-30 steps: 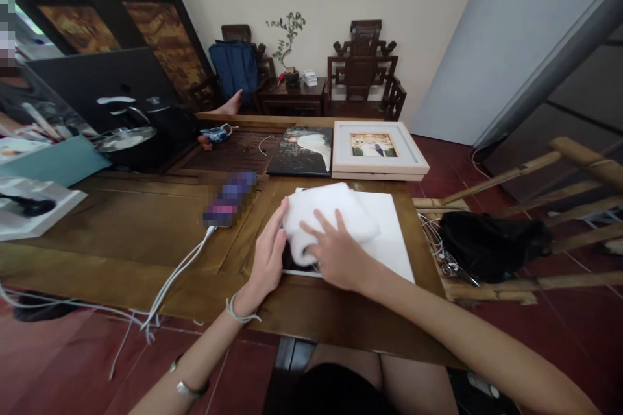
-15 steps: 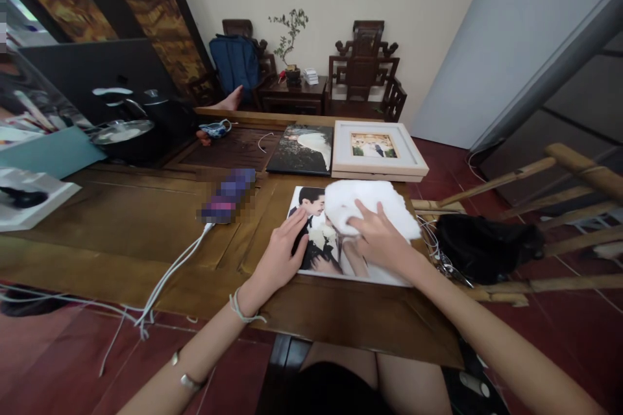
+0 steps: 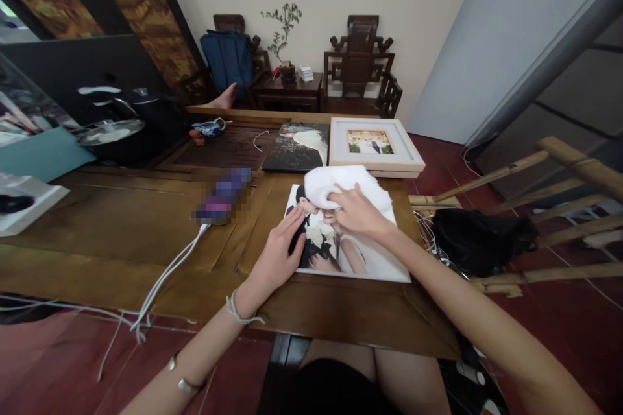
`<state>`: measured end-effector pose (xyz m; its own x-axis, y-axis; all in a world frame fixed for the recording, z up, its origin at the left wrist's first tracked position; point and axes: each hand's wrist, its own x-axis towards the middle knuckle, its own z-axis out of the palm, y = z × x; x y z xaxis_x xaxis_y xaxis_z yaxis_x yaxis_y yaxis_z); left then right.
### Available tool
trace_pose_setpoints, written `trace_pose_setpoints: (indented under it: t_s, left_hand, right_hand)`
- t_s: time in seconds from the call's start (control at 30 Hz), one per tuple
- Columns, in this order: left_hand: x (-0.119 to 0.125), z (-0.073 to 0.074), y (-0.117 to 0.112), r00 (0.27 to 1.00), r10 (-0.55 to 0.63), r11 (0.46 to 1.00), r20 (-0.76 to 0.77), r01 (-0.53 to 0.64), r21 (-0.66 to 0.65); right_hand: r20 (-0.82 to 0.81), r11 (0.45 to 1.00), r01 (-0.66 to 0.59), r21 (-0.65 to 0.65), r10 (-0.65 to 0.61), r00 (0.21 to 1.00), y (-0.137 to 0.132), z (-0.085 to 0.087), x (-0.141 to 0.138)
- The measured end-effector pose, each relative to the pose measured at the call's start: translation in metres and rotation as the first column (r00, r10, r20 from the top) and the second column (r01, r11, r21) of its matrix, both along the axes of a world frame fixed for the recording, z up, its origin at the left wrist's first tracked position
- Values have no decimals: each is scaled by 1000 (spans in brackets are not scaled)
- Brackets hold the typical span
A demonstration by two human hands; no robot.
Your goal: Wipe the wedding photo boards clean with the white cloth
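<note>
A wedding photo print (image 3: 363, 256) lies flat on the wooden table in front of me. My left hand (image 3: 285, 243) rests on its left edge, fingers stretched out and holding nothing. On the upper part of the print is a fluffy white cloth (image 3: 343, 183), covering some of the picture. My right hand (image 3: 357, 211) presses the cloth from above, with its fingers partly curled into it. Just behind the print are a dark photo panel (image 3: 302, 146) and a light wooden picture frame (image 3: 413, 159).
A phone, blurred on its screen (image 3: 224, 194), lies left on the table (image 3: 121, 220) with white cables (image 3: 170, 266). Farther left stand a black pot (image 3: 111, 142) and a teal box (image 3: 43, 152). A black bag (image 3: 481, 243) is on a bamboo chair (image 3: 491, 175) at right. Someone's bare foot (image 3: 226, 97) shows behind.
My right hand has slid the white cloth up and to the left over the print, uncovering its lower right. My left hand stays at the left edge. The view has shifted slightly.
</note>
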<state>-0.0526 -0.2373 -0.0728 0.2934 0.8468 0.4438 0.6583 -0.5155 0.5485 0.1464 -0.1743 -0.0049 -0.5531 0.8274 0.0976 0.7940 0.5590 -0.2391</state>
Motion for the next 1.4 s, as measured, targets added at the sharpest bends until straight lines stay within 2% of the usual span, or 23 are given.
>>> trace_pose_setpoints:
  t_s: [0.13,0.23,0.33,0.47,0.57,0.67,0.9,0.97,1.03,1.13,1.23,1.33,1.4]
  left_hand:
    - [2,2,0,1000,7,1000,5,-7,-1]
    - [2,1,0,1000,10,1000,11,-10,-7]
    - [2,0,-1,1000,12,1000,27,-12,-9]
    - [2,-1,-2,999,13,1000,35,-12,-4]
    - [2,1,-2,999,22,1000,24,-22,-7]
    - [1,3,-2,1000,21,1000,12,-21,-20]
    - [-2,4,-1,1000,1,1000,20,-1,-25]
    - [-2,3,-1,1000,5,1000,17,-5,-26]
    - [-2,2,0,1000,12,1000,12,-12,-26]
    - [-2,1,0,1000,19,1000,10,-19,-15]
    - [-1,1,0,1000,22,1000,12,-22,-7]
    - [0,1,-1,1000,28,1000,13,-28,-8]
    - [1,1,-1,999,31,1000,18,-31,-7]
  right_hand:
    - [45,993,115,40,-117,992,-3,-6,54]
    - [88,987,138,84,-145,985,-24,-14,75]
    - [92,995,68,76,-75,993,-72,-18,78]
    - [96,999,-24,-44,29,995,-146,-12,63]
    - [69,989,-69,-133,79,995,-171,-7,49]
    - [44,986,-45,-159,53,998,-150,-5,42]
    - [52,993,115,-5,-115,992,-19,-6,61]
    - [40,990,138,18,-138,990,-2,-7,67]
    - [39,987,155,40,-156,987,-5,-11,71]
    - [54,987,148,54,-151,987,-42,-17,73]
    - [68,995,93,21,-94,993,-100,-20,71]
    - [79,998,25,-57,-20,997,-155,-17,65]
    - [75,992,-28,-120,37,996,-177,-13,58]
